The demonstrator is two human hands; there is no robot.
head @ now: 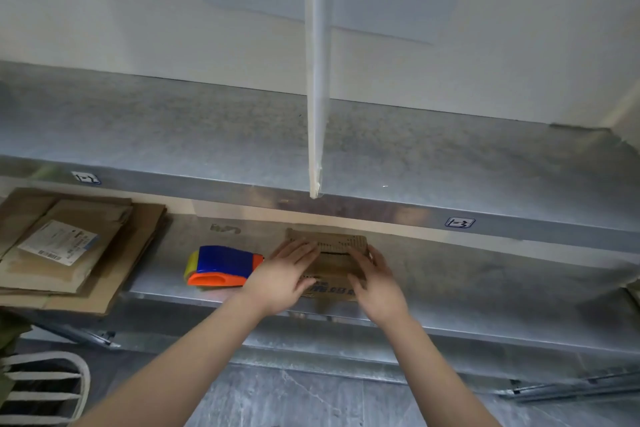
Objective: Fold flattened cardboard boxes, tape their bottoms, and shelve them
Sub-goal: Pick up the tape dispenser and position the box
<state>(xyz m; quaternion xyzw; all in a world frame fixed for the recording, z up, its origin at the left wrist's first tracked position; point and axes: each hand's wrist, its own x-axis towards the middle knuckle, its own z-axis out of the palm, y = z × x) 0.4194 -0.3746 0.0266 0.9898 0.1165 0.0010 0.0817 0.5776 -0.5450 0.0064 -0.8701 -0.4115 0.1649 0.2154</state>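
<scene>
A small brown cardboard box (334, 262) sits on the lower metal shelf (485, 291), near its front edge. My left hand (282, 279) lies on the box's left side with fingers stretched forward. My right hand (375, 284) lies on its right side, fingers straight and pressing the flaps. A blue and orange tape dispenser (221, 266) lies on the same shelf just left of my left hand. A stack of flattened cardboard boxes (72, 250) lies at the far left of that shelf.
An upper metal shelf (207, 135) runs across the view above the box, split by a white vertical divider (317, 80). Labels are stuck on its front lip. A white chair back (45, 388) stands at the bottom left over a grey floor.
</scene>
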